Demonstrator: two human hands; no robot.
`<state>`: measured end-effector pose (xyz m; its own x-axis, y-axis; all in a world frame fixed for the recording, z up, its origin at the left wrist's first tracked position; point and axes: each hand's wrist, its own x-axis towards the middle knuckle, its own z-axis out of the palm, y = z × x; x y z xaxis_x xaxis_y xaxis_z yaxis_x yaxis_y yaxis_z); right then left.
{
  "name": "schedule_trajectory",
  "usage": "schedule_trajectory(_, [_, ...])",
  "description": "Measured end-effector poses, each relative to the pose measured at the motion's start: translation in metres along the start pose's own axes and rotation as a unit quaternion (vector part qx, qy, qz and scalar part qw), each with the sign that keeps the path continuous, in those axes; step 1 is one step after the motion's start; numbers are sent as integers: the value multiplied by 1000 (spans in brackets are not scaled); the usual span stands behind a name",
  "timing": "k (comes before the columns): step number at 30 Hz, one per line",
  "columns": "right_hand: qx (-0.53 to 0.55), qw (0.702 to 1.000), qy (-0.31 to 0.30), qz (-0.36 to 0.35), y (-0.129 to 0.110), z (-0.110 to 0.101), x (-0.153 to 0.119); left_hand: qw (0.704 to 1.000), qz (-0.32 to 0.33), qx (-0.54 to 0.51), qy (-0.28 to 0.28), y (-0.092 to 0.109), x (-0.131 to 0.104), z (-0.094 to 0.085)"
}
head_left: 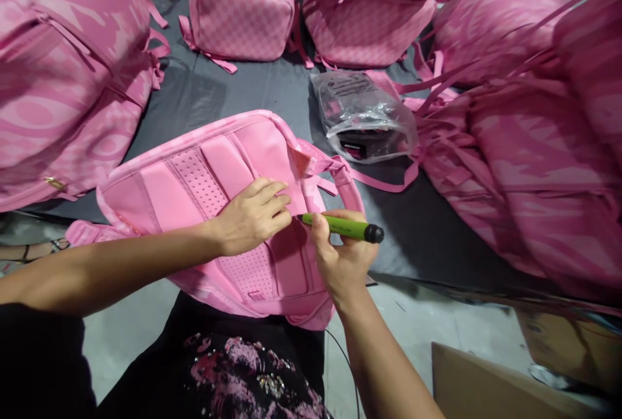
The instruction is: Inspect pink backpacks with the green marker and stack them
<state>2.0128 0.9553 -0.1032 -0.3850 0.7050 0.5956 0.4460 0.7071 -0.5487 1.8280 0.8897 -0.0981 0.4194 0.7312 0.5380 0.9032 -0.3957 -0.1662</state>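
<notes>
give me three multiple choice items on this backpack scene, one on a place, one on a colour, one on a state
1. Where does the left hand rest?
A. on the back panel of the pink backpack
B. on the plastic bag
C. on the cardboard box

2. What colour is the barrel of the pen-shaped tool?
A. red
B. green
C. white

3. What is the state of the right hand?
A. open and flat on the table
B. closed on the tool, tip toward the backpack
C. holding a strap

Answers:
1. A, the fingers lie flat on the padded panel.
2. B, the barrel is bright green with a black end.
3. B, the fingers wrap around the tool, whose tip meets the backpack beside the left fingertips.
</notes>
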Motion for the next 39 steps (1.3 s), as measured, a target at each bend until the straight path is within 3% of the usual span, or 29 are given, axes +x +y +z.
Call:
schedule_trajectory(4, [-3, 1000, 3, -6, -2, 2, 3, 1000, 0, -1, -8, 3, -1, 0])
schedule_trajectory(7, [6, 1000, -4, -11, -1, 1, 3, 999, 17, -2, -35, -6, 4, -5])
schedule_trajectory(11, [18, 999, -16, 29, 3, -9, -5, 984, 61, -3, -164, -37, 21, -32])
schedule_trajectory(14, [112, 992, 9, 51, -3, -15, -15, 970, 36, 18, -239, -49, 31, -61])
schedule_trajectory(17, [192, 979, 8, -63, -22, -19, -19, 973, -2, 3, -230, -32, 34, -96])
schedule_trajectory(21, [193, 949, 35, -247, -51, -37, -5, 980, -94, -61, -165, 12, 32, -145])
schedule_trajectory(24, [160, 936, -18, -313, -55, -54, 8, 968, -189, -98, -131, 33, 28, -162])
schedule_trajectory(26, [142, 929, -66, -336, -45, -56, 10, 948, -233, -151, -156, 35, 22, -157])
schedule_trajectory(28, [138, 930, -85, -329, -30, -49, 5, 932, -226, -212, -190, 30, 17, -144])
schedule_trajectory(30, [143, 940, -64, -304, -15, -38, -5, 946, -193, -199, -165, 20, 17, -132])
schedule_trajectory(33, [140, 948, -15, -285, -6, -26, -20, 975, -182, -71, -102, 5, 29, -119])
schedule_trajectory(39, [158, 964, -10, -213, -22, -21, -39, 929, -196, 6, -313, -16, 71, -77])
